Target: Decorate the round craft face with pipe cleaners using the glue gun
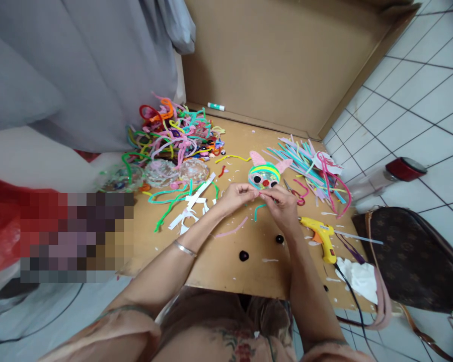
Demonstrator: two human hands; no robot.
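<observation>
My left hand (238, 198) and my right hand (283, 205) meet over the table, fingertips pinched together. Whatever they pinch is too small to make out; a bit of pink shows between them. Just beyond stands a clear round ornament (254, 186) with pink ears, green and yellow bands, black eyes and a red nose. My fingers partly cover its lower edge. Red-handled scissors (298, 197) lie right of my right hand. A short teal pipe cleaner (255, 213) and a pale pink strip (232, 229) lie on my side of the hands.
A pile of pipe-cleaner crafts (177, 130) and clear balls (160, 172) fill the left. Straight pipe cleaners (302, 163) lie back right. A yellow glue gun (323, 236) with a cord, white tissue (358, 279) and a brown bag (411, 256) are at right. Black pompoms (243, 256) lie in front.
</observation>
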